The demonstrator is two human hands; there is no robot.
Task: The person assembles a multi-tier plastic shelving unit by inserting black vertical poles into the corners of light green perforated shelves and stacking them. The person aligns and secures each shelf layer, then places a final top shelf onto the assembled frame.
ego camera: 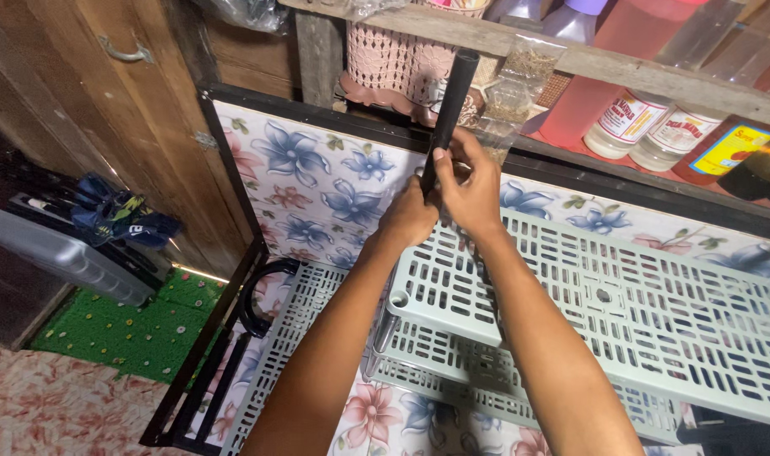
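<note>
A black tube (452, 93) stands nearly upright at the back corner of a pale green slotted plastic shelf (621, 295). My left hand (408, 218) grips the tube's lower part, just above the shelf corner. My right hand (469, 181) wraps around the tube right beside and slightly above the left, thumb along the tube. A second slotted shelf (436, 359) lies under the top one, and a third, whiter panel (275, 355) lies lower to the left.
A blue-flowered panel (317, 181) in a black frame backs the shelves. Above it, a wooden ledge holds bottles (638, 118) and a pink lace-pattern container (393, 63). A wooden door (106, 101) stands left; a grey case (64, 253) and green mat (123, 329) lie on the floor.
</note>
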